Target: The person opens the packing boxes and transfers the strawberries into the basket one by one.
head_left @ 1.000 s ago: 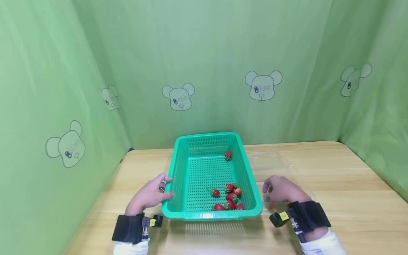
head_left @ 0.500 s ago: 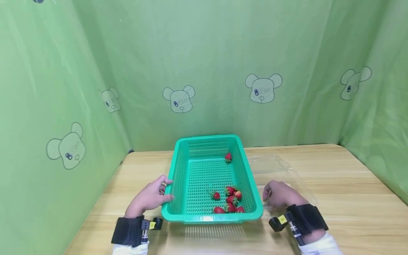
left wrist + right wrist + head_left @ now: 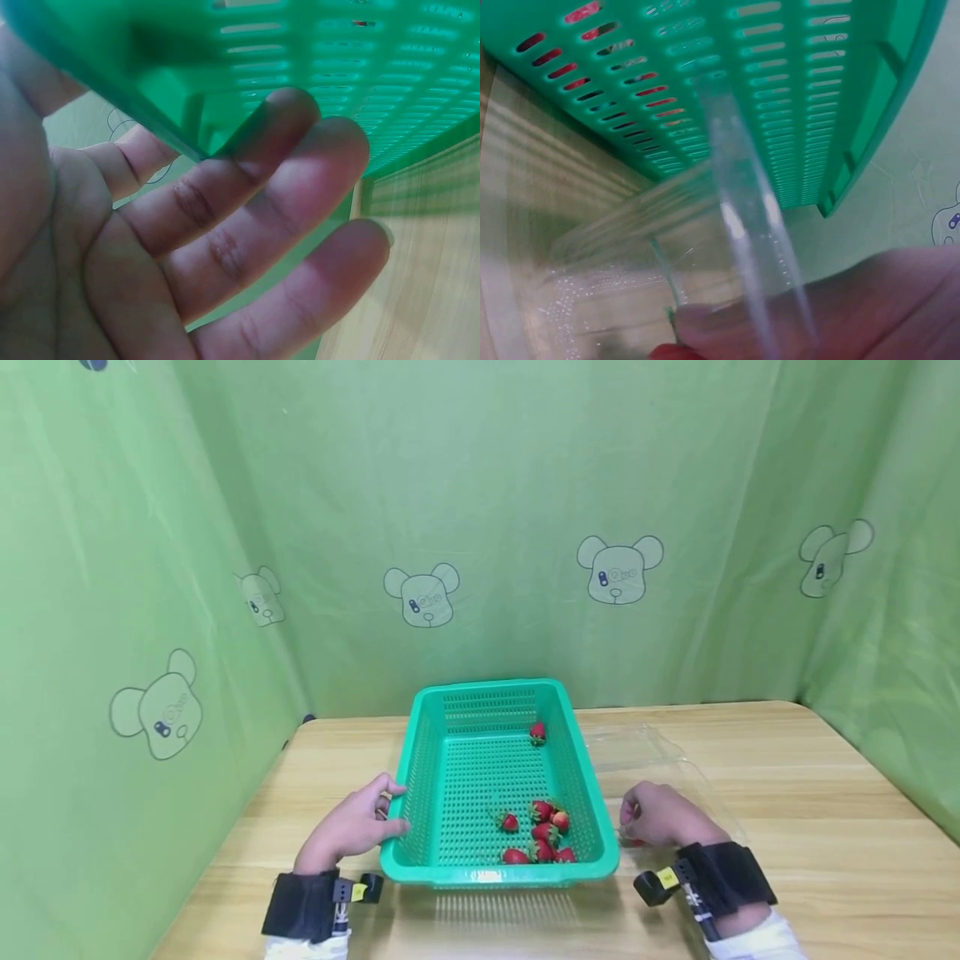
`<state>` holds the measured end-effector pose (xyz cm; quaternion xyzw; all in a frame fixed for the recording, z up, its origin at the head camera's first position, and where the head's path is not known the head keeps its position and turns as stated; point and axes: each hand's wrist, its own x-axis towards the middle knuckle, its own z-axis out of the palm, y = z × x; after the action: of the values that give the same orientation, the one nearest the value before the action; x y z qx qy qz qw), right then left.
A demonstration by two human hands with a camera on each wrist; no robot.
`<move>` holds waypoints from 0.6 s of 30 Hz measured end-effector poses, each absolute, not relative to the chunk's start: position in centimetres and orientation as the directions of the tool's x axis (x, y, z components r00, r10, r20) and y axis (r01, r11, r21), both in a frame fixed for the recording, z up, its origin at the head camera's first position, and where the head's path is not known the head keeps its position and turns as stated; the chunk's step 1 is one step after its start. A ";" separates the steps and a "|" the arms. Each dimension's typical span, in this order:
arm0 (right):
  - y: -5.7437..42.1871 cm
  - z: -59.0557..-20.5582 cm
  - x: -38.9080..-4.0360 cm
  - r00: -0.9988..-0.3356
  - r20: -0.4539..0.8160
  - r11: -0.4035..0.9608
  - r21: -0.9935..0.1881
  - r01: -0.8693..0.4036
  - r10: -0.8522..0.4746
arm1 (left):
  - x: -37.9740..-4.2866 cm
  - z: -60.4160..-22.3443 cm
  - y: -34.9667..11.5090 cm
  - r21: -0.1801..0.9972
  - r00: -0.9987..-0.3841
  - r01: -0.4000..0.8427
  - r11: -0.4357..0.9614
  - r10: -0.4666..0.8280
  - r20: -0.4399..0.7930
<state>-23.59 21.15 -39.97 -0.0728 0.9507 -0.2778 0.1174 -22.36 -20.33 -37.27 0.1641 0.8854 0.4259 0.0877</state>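
A green slotted plastic basket (image 3: 495,777) stands in the middle of the table. Inside it lie several strawberries (image 3: 545,833), most near the front right and one at the back right. My left hand (image 3: 360,817) holds the basket's left rim, thumb over the edge and fingers under it against the outer wall. To the right of the basket lies a clear plastic box (image 3: 630,285). My right hand (image 3: 660,814) is down in that box, pinching a strawberry (image 3: 676,352) by its leafy end. Most of this strawberry is hidden by the hand and the frame edge.
A clear plastic lid (image 3: 622,747) spreads behind the box, hard to make out against the wooden table (image 3: 810,793). Green curtains (image 3: 510,527) with bear-head prints close off the back and both sides.
The head view has tilted up slightly. Red shows again under my right fingers, where half a second ago none was visible. My left hand stays on the rim.
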 end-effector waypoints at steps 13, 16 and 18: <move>21.1 -39.1 -23.5 -0.972 -0.114 0.838 -0.533 -0.114 -0.205 | -22.3 -37.3 -20.2 0.789 -0.934 0.202 0.580 0.357 -0.023; 21.2 -39.0 -23.5 -0.973 -0.104 0.835 -0.536 -0.121 -0.207 | -22.3 -37.3 -20.1 0.787 -0.932 0.207 0.582 0.361 -0.022; 21.2 -38.9 -23.6 -0.973 -0.099 0.835 -0.536 -0.126 -0.210 | -22.4 -37.4 -20.2 0.786 -0.932 0.209 0.582 0.363 -0.021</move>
<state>-23.57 21.21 -38.90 -0.0878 0.9547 -0.2735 0.0771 -22.39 -20.17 -37.37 0.1614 0.8848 0.4278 0.0901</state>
